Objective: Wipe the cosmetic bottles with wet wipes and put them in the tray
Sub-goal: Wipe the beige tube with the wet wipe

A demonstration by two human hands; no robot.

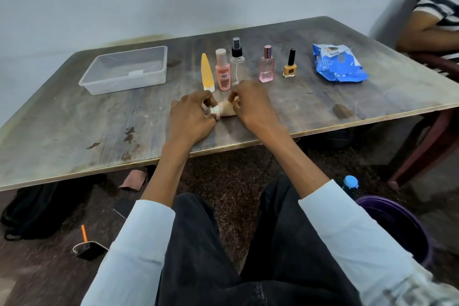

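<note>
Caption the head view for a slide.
Both hands, left hand and right hand, hold a beige tube over the table; five bottles stand behind, tray empty.

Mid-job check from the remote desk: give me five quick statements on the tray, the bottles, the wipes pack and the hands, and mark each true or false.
1. The clear tray already holds two bottles. False: no bottle lies in it.
2. Both the left hand and the right hand hold the beige tube near the table's front edge. True.
3. The blue wipes pack lies right of the row of bottles. True.
4. The nail polish bottle has tipped over. False: it stands upright, at the row's right end.
5. The spray bottle stands between the peach bottle and the pink perfume bottle. True.
</note>
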